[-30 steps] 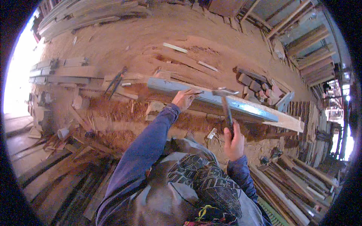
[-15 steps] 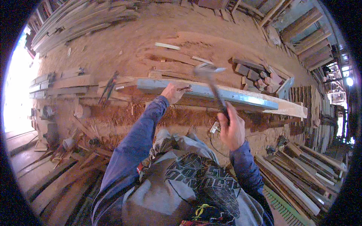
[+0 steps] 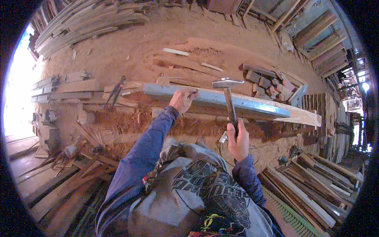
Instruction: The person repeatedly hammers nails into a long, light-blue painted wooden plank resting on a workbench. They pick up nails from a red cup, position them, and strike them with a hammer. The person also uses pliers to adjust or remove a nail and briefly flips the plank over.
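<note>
**Hammer raised over blue-painted plank**

A person's right hand (image 3: 238, 140) is clenched around the handle of a hammer (image 3: 229, 98), its steel head lifted just above the long blue plank (image 3: 221, 100). The left hand (image 3: 182, 99) rests on the plank's near edge, left of the hammer, fingertips pinched together; what they hold is too small to tell. Wood offcuts (image 3: 272, 81) lie behind the plank.

Pale blue plank (image 3: 221, 100), dark blue sleeves (image 3: 146, 146), reddish-brown sawdust floor (image 3: 134, 47)
</note>
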A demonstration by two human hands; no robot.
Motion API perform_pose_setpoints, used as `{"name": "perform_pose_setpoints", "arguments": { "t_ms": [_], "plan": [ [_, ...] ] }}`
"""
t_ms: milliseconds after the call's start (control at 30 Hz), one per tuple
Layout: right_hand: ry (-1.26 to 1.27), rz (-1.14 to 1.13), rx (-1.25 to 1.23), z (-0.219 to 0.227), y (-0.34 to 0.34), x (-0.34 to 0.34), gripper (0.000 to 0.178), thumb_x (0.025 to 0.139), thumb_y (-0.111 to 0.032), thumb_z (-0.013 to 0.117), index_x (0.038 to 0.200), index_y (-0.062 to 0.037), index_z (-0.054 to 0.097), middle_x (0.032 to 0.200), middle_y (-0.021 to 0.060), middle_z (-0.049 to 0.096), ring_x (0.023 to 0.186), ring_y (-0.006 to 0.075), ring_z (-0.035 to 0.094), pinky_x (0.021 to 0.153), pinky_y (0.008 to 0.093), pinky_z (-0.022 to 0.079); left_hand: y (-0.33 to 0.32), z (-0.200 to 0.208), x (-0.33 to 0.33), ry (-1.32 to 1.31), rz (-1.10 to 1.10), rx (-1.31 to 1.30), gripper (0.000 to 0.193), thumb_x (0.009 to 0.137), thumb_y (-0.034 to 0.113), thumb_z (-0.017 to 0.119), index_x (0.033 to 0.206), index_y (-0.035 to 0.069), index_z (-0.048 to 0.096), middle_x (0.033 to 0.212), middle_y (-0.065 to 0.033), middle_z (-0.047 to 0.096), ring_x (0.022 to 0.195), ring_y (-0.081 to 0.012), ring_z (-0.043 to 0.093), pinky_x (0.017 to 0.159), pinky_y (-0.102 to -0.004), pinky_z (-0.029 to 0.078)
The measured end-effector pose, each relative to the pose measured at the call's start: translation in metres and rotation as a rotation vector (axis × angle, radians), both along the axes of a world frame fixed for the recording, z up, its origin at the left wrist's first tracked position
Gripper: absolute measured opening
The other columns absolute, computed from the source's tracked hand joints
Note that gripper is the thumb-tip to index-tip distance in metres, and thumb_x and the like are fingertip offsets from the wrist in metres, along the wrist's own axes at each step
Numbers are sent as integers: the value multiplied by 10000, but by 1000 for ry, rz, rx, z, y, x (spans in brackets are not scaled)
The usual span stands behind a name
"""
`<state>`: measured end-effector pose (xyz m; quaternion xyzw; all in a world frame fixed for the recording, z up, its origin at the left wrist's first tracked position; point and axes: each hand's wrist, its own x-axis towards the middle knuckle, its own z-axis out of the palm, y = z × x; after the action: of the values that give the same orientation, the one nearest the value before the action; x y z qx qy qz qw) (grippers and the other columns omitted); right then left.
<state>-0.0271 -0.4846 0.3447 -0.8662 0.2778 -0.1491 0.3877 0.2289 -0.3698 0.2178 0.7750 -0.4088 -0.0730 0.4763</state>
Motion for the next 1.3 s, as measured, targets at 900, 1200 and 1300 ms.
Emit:
{"name": "perform_pose_setpoints", "arguments": {
  "t_ms": [900, 1200, 1300],
  "plan": [
    [38, -71, 165, -59, -1, -50, 288, 1042, -300, 512, 1167, -44, 552, 719, -38, 498, 605, 57, 439, 528, 249, 364, -29, 6, 15, -31, -226, 58, 200, 959, 181, 593, 1017, 4, 666, 987, -170, 689, 909, -346, 667, 806, -420, 529],
    [-69, -50, -7, -30, -6, -25, 394, 1038, -321, 488, 1278, -11, 531, 814, 77, 562, 663, 191, 529, 593, 343, 431, -43, 2, 22, -152, -339, 138, 176, 938, 203, 607, 1022, 67, 679, 984, -162, 699, 940, -379, 659, 829, -454, 524],
    [-318, -110, 38, -19, 1, -4, 432, 1022, -355, 496, 1279, -8, 525, 956, 230, 662, 776, 397, 646, 691, 469, 515, -41, 5, 24, -97, -373, 179, 164, 927, 190, 617, 1014, 63, 675, 985, -169, 697, 936, -382, 657, 818, -459, 520]
  ]
}}
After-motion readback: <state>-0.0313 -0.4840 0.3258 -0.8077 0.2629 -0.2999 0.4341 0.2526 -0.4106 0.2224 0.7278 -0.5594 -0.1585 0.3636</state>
